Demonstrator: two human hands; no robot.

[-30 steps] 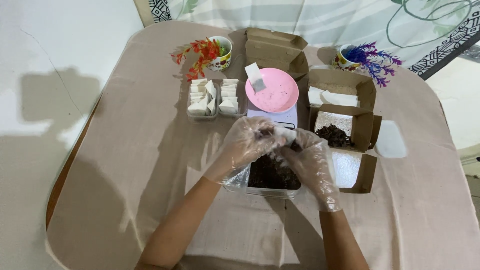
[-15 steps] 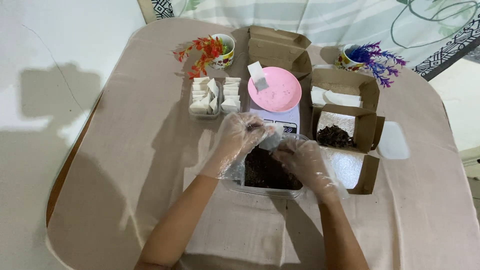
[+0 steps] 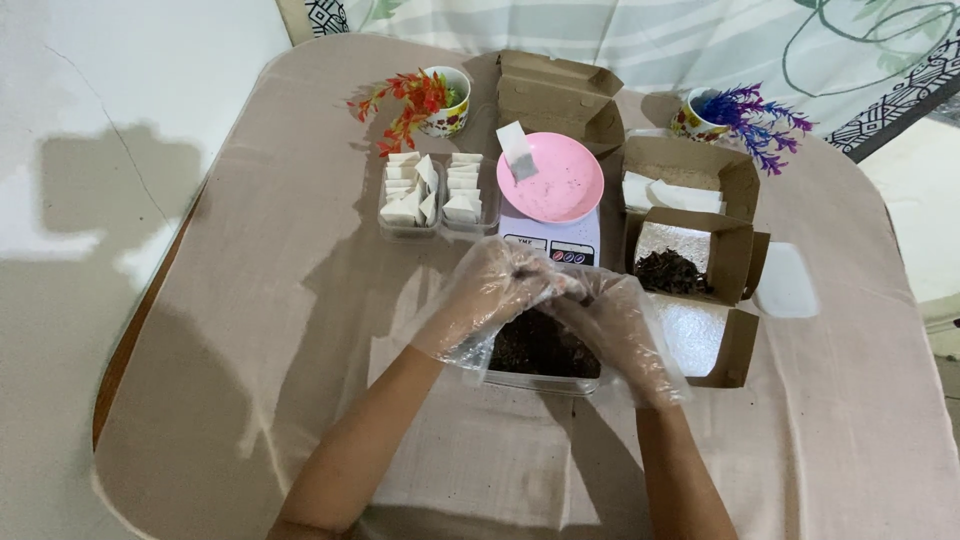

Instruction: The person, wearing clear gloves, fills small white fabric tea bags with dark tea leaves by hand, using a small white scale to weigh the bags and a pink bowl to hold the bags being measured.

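Observation:
Both my hands wear clear plastic gloves and meet over a clear tub of dark loose tea leaves [image 3: 540, 345] at the table's middle. My left hand [image 3: 490, 295] and my right hand [image 3: 615, 325] have their fingertips pinched together on something small, apparently a small filter bag; the crinkled gloves blur it. Just beyond the fingers stands a white kitchen scale [image 3: 550, 242] carrying a pink plate [image 3: 565, 185] with one white filter bag [image 3: 517, 152] on it.
Two clear trays of folded white bags [image 3: 432, 195] stand left of the scale. Brown cardboard boxes [image 3: 690, 260] lie behind and to the right, one holding dark leaves. Two cups with artificial flowers, red [image 3: 440, 100] and purple [image 3: 730, 112], stand at the back. A beige cloth [image 3: 250, 330] covers the table.
My hands have drawn closer together and moved slightly toward the scale, so the fingertips now meet over the tub's far edge. Nothing else on the table has moved.

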